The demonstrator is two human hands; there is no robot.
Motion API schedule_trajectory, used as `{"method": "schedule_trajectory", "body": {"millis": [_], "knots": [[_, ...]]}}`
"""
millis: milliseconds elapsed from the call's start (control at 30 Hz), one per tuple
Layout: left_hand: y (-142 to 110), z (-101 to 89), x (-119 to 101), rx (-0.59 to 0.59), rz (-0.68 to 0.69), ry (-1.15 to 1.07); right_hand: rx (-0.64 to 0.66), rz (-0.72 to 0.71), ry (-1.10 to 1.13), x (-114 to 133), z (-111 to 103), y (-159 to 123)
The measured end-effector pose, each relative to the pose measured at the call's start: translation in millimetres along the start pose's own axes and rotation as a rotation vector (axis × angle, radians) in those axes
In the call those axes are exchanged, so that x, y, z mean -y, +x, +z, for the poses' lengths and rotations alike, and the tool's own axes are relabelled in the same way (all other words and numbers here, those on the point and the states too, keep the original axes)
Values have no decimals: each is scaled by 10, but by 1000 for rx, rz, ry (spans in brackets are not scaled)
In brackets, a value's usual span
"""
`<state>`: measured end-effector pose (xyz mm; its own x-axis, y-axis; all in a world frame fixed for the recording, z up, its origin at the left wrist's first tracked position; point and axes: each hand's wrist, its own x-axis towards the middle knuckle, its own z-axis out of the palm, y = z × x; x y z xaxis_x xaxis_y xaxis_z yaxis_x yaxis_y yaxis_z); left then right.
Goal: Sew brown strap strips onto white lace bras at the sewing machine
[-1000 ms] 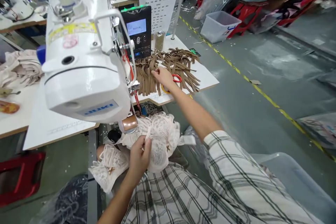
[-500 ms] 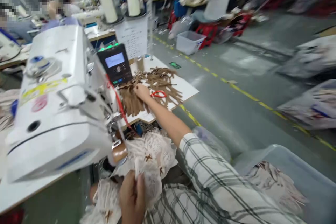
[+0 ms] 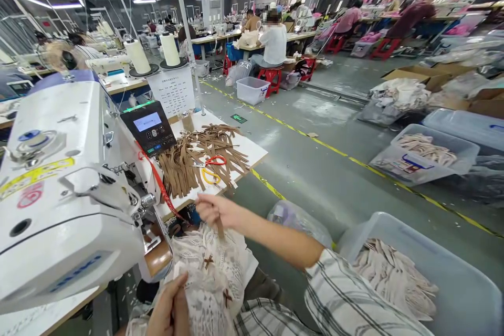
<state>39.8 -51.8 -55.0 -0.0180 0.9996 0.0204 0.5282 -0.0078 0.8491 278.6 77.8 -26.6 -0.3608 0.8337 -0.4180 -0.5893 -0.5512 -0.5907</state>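
My left hand (image 3: 169, 307) pinches the edge of a white lace garment (image 3: 210, 294) with small brown bows, which is bunched over my lap. Above the lace, my right hand (image 3: 216, 211) is closed on a brown ribbon strip (image 3: 220, 230) whose end hangs below the fingers. A heap of similar brown ribbon strips (image 3: 177, 170) covers the table corner beyond. On that heap rest red-handled scissors (image 3: 216, 160) and a yellow-orange handled tool (image 3: 210, 176). The white sewing machine (image 3: 71, 184) stands to the left, its needle area close to the lace.
A control panel (image 3: 147, 126) and two thread cones (image 3: 170, 51) stand behind the ribbon heap. On my right is a clear bin (image 3: 457, 283) holding folded pale fabric. Further off, another fabric bin (image 3: 425, 155) sits near yellow floor tape (image 3: 334, 149). Co-workers sit in the background.
My right hand has drawn back from the ribbon heap toward the lace, now with a brown strip in its fingers. My left hand still grips the garment. The head view has tilted up.
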Motion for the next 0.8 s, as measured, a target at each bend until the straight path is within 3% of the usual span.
{"method": "schedule_trajectory", "body": {"millis": [67, 133, 200, 300, 433, 567, 633, 700, 800], "knots": [[69, -36, -81, 121, 40, -9, 148, 44, 133, -411, 94, -263], [116, -10, -191, 310, 64, 2, 204, -73, 252, -689, 223, -423], [124, 49, -293, 489, 71, 6, 198, -181, 323, -802, 334, -482], [99, 98, -367, 571, 42, -33, 177, -149, 433, -750, 384, -438], [134, 27, -375, 509, -15, -129, 177, -73, 556, -641, 273, -339], [175, -49, -509, 333, 55, -137, 191, -63, 62, -765, 173, -405], [198, -76, -585, 343, 154, -83, 151, -97, -162, -815, 154, -453], [262, -115, -575, 323, 313, -36, 23, -220, -331, -785, 147, -415], [368, -233, -367, 106, 561, 149, -101, -376, -482, -663, 170, -168]]}}
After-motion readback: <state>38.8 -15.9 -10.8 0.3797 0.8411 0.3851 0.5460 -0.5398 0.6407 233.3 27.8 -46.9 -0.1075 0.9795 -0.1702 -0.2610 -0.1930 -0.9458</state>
